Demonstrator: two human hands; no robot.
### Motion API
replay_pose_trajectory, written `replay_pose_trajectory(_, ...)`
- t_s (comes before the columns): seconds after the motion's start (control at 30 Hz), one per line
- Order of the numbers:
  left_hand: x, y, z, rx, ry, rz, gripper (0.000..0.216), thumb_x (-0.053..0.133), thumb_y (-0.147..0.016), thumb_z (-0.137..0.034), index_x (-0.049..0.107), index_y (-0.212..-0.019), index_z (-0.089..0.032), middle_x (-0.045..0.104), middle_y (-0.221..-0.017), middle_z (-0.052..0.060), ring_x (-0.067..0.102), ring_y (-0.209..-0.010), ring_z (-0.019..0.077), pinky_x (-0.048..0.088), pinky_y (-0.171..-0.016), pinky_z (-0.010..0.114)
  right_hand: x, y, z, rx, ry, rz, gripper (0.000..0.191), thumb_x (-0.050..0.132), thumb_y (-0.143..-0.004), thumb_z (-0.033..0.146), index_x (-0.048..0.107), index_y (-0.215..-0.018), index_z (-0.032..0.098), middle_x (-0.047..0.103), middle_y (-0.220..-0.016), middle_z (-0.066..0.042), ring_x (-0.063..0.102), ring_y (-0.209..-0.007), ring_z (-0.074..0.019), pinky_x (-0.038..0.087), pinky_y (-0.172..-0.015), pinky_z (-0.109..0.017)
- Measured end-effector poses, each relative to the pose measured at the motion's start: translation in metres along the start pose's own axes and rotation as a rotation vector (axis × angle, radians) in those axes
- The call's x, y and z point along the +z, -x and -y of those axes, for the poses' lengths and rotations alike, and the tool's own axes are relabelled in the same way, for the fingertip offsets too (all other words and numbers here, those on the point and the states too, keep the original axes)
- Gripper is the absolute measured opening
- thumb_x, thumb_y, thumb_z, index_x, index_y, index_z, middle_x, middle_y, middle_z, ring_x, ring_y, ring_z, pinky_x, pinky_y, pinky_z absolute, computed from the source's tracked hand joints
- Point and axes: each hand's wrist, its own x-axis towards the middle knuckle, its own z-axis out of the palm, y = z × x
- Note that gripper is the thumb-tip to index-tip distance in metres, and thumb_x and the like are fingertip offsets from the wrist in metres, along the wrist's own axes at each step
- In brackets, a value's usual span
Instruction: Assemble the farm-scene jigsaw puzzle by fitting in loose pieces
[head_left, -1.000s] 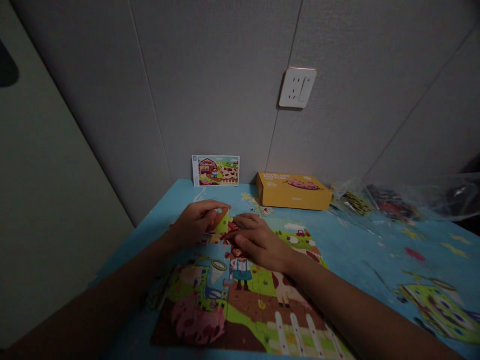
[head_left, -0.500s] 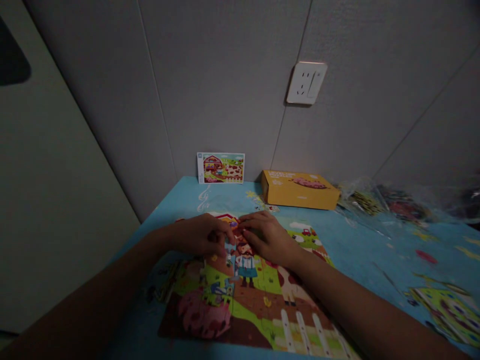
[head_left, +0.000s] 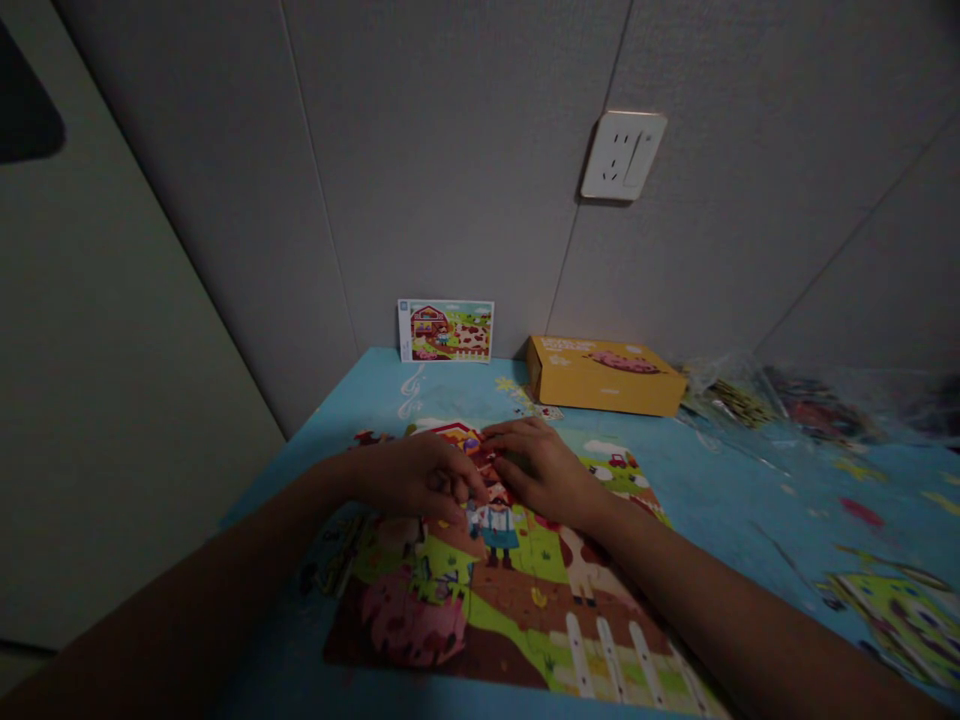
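A colourful farm jigsaw puzzle [head_left: 517, 605] lies in front of me, showing a farmer, a pink pig, a cow and a white fence. Over its upper left part is my left hand [head_left: 420, 472], fingers curled, thumb and index at a brown puzzle piece [head_left: 456, 538] left of the farmer. The fingers cover part of that piece. My right hand [head_left: 544, 470] rests palm down on the upper middle, its fingers stretched over the red barn area and the thumb apart. Nothing shows in it.
A picture card [head_left: 454, 332] of the same farm leans on the wall. Beside it stands a yellow box [head_left: 607, 388]. Clear plastic bags [head_left: 739, 400] of pieces lie at the right. The blue tabletop [head_left: 720, 500] carries printed cartoon figures; a wall socket [head_left: 624, 155] is above.
My left hand has shifted right toward the farmer, and the blue gap beside the farmer has narrowed. My right hand stays on the puzzle. The view has tilted slightly.
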Motion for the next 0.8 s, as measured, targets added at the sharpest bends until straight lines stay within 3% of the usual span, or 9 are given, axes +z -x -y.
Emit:
replay_pose_trajectory(0.2, -0.019, 0.008, 0.005, -0.015, -0.199, -0.192, 0.026, 0.046, -0.079, -0.008, 0.07, -0.085, -0.016, 0.07, -0.073, 0.001, 0.062, -0.064, 0.011, 0.044, -0.06, 0.018, -0.001, 0.0, 0.001, 0.009, 0.016, 0.016, 0.027, 0.053, -0.082, 0.012, 0.066, -0.104, 0.019, 0.066, -0.112, -0.006, 0.057, -0.103, -0.0194, 0.038, -0.095, -0.04)
replay_pose_trajectory(0.3, -0.027, 0.011, 0.01, -0.098, -0.196, -0.2, 0.027, 0.042, -0.076, -0.005, 0.067, -0.081, -0.015, 0.067, -0.063, 0.0, 0.062, -0.057, 0.0103, 0.043, -0.055, 0.016, -0.001, 0.0, 0.002, 0.007, 0.016, 0.019, 0.028, 0.053, -0.082, 0.011, 0.067, -0.104, 0.02, 0.066, -0.112, -0.006, 0.057, -0.103, -0.0193, 0.038, -0.094, -0.04)
replay_pose_trajectory(0.47, -0.025, 0.01, 0.01, -0.079, -0.318, -0.202, 0.028, 0.044, -0.072, -0.001, 0.068, -0.081, -0.013, 0.068, -0.067, 0.0, 0.061, -0.061, 0.0095, 0.042, -0.057, 0.015, -0.001, -0.001, 0.001, -0.007, 0.02, 0.021, 0.027, 0.053, -0.082, 0.012, 0.067, -0.103, 0.02, 0.067, -0.111, -0.006, 0.058, -0.102, -0.0203, 0.039, -0.094, -0.041)
replay_pose_trajectory(0.67, -0.011, 0.005, -0.001, 0.033, -0.233, -0.052, 0.024, 0.05, -0.078, -0.007, 0.07, -0.088, -0.015, 0.071, -0.081, 0.001, 0.061, -0.071, 0.0105, 0.043, -0.066, 0.017, 0.001, 0.0, -0.001, -0.015, 0.009, 0.0, 0.027, 0.054, -0.08, 0.01, 0.066, -0.102, 0.02, 0.067, -0.111, -0.005, 0.057, -0.102, -0.02, 0.039, -0.095, -0.041)
replay_pose_trajectory(0.8, -0.003, 0.002, -0.002, 0.026, -0.184, 0.043, 0.019, 0.056, -0.08, -0.015, 0.072, -0.091, -0.018, 0.072, -0.083, 0.001, 0.062, -0.074, 0.0119, 0.044, -0.067, 0.018, 0.001, 0.0, -0.002, -0.024, 0.004, -0.013, 0.027, 0.054, -0.079, 0.01, 0.067, -0.101, 0.02, 0.067, -0.111, -0.005, 0.057, -0.103, -0.0202, 0.04, -0.094, -0.041)
